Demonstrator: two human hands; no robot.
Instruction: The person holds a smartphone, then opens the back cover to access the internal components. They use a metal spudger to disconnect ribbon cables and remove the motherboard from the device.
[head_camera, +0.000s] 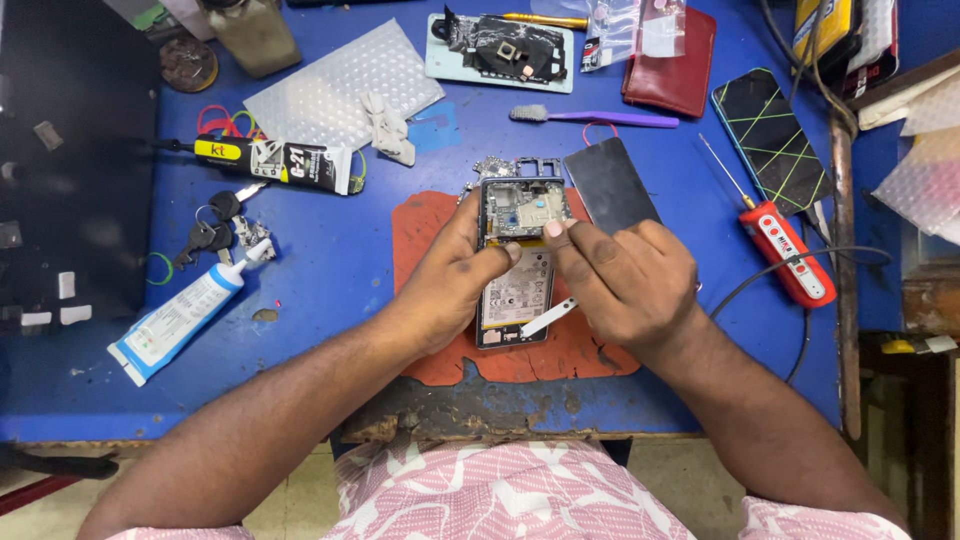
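Note:
An opened phone (520, 235) with its back removed lies on a worn red mat (425, 220) on the blue table, circuit board at the top, pale battery below. My left hand (455, 275) grips the phone's left edge, thumb resting on the battery. My right hand (625, 280) presses its thumb and forefinger on the yellow strip between board and battery, and a thin white pry tool (548, 316) sticks out from under its palm. A dark back panel (610, 185) lies just right of the phone.
A red-handled screwdriver (785, 250) and cable lie at right, beside a dark phone with green lines (770, 135). Glue tubes (275, 160) (180, 320), keys (215, 230), a bubble-wrap sheet (345, 85), a purple toothbrush (595, 117), a red wallet (675, 60) and another dismantled phone (500, 50) surround the mat.

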